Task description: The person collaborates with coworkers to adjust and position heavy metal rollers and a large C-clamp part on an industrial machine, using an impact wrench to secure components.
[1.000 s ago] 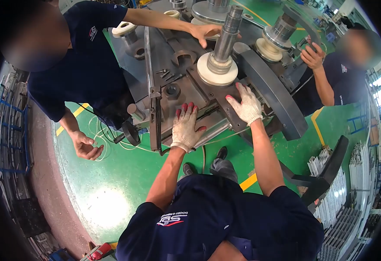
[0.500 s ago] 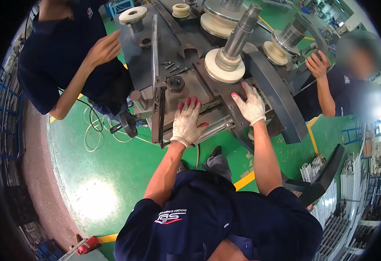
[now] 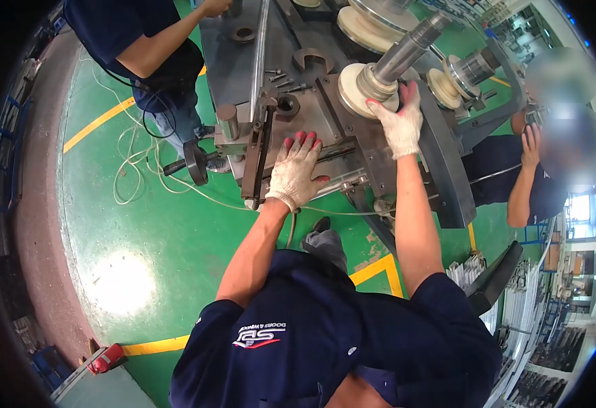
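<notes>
Both hands wear white knit gloves with red fingertips. My left hand [image 3: 296,170] rests flat on the machine's metal bed [image 3: 325,163], fingers spread, beside a dark upright bracket [image 3: 258,153]. My right hand [image 3: 398,121] is at the cream roller [image 3: 354,92], thumb and fingers apart, its fingertips against the roller's right side and the base of the steel shaft [image 3: 407,51]. A curved dark metal arm [image 3: 441,163] stands just right of that hand. A large hex nut [image 3: 286,107] and several bolts [image 3: 286,83] lie beyond my left hand.
A person [image 3: 131,34] stands at the left of the machine, an arm over the table. Another person [image 3: 502,163] is at the right, one hand raised. More rollers [image 3: 447,85] stand at the back. A handwheel [image 3: 195,163] juts out left; a thin hose [image 3: 223,202] hangs below.
My right hand has moved up from the metal plate to the cream roller. My left hand stays flat on the bed. The right person's hand has left the machine. The view has shifted.
</notes>
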{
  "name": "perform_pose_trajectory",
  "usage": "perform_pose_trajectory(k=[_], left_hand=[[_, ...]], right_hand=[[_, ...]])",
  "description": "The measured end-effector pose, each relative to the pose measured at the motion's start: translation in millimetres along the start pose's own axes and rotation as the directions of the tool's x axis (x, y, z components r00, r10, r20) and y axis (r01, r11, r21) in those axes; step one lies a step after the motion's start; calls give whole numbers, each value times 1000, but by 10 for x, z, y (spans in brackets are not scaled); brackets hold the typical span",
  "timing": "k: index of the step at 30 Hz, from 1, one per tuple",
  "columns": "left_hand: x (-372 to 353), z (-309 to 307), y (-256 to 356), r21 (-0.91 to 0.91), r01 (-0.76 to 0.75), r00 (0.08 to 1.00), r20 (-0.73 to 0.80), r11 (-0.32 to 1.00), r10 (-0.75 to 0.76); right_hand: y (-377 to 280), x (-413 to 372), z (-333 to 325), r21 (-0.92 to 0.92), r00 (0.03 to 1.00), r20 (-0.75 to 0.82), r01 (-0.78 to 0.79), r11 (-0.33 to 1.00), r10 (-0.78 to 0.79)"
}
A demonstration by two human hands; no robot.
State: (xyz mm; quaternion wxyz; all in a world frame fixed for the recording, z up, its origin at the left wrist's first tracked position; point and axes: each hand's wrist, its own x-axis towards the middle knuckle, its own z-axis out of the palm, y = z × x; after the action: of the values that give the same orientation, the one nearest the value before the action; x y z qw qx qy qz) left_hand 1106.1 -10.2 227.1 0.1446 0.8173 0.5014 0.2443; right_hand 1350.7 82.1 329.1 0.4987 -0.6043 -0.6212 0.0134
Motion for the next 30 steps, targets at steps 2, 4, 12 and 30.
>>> perform_pose_trajectory(k=[2, 4, 12, 30], left_hand=[[0, 1, -13, -5, 0, 1000, 17, 1000, 0], [1, -9, -26, -9, -2, 1000, 26, 1000, 3], [15, -10, -26, -24, -4, 999, 53, 1000, 5], [4, 20, -58, -11, -21, 998, 55, 1000, 22]], right_hand=[[65, 91, 69, 32, 991, 97, -93, 995, 90], [48, 120, 88, 44, 976, 160, -155, 987, 147], [268, -39, 195, 260, 987, 77, -154, 953, 138], [256, 231, 85, 131, 975, 210, -94, 987, 65]])
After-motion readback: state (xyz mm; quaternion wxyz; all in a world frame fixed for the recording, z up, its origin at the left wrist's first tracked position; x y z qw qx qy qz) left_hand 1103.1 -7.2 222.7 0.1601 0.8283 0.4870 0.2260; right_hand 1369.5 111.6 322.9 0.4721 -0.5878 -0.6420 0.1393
